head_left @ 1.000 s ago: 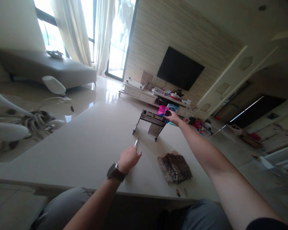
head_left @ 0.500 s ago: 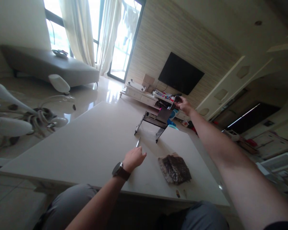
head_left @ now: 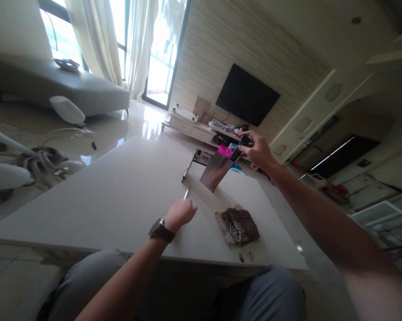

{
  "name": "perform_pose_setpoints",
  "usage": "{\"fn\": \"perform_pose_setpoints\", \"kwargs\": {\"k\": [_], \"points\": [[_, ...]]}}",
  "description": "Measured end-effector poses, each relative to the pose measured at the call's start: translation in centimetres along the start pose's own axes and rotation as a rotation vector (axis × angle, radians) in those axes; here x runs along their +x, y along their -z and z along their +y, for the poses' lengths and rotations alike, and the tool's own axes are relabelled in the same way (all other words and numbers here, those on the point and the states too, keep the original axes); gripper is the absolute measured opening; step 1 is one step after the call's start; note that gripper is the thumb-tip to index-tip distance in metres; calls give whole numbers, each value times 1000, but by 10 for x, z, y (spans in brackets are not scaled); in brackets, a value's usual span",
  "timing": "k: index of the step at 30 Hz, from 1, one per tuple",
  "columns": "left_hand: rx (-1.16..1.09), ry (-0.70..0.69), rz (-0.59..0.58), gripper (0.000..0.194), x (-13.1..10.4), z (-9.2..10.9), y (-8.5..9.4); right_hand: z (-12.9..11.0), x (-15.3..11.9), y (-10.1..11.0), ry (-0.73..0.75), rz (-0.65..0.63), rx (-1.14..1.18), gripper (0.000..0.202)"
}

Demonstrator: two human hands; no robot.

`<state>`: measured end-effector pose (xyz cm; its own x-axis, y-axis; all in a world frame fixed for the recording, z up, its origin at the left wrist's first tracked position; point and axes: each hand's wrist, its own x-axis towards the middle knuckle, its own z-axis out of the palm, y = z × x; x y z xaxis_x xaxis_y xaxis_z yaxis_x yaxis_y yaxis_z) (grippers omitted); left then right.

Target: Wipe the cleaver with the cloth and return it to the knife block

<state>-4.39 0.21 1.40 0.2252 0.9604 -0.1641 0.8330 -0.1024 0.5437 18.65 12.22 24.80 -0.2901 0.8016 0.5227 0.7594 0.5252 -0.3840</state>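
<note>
My right hand [head_left: 254, 149] is closed round the dark handle of a cleaver [head_left: 217, 171]. The wide blade slants down to the left, its lower end low over the table. Behind the blade stands a black metal stand [head_left: 204, 155], partly hidden by it; one leg reaches toward me on the left. On the near side, my left hand [head_left: 180, 213] is closed on a thin knife [head_left: 187, 191], its narrow, bright blade pointing away from me. Its handle is hidden in my fist. A folded brown patterned cloth [head_left: 239, 226] lies to the right of my left hand.
Both arms reach over a white table [head_left: 113, 200]. Two small objects, one of them a dark piece [head_left: 241, 257], lie by its near edge. Beyond the table are a pink basket [head_left: 225, 150], a low TV cabinet [head_left: 187, 127] and white chairs [head_left: 67, 109] at left.
The cleaver has come down from lying across the stand, and its blade now hangs lower and tilts more steeply. My left hand keeps its hold on the thin knife. The view has shifted slightly.
</note>
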Motion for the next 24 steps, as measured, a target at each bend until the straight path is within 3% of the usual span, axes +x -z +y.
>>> {"fn": "perform_pose_setpoints", "kwargs": {"k": [5,10,16,21,24], "points": [[-2,27,10,45,0,1,2,-13,-50,-34,-140,-265,-232,24],[-7,32,14,45,-1,3,1,-17,-74,-49,-108,-389,-435,22],[-39,24,22,46,-6,9,2,-22,-82,-49,-140,-461,-453,14],[-101,3,21,45,-7,13,2,-22,-91,-40,-290,-683,-328,6],[-164,-14,-22,43,-7,14,1,-12,-100,-37,-351,-675,-216,12]]}}
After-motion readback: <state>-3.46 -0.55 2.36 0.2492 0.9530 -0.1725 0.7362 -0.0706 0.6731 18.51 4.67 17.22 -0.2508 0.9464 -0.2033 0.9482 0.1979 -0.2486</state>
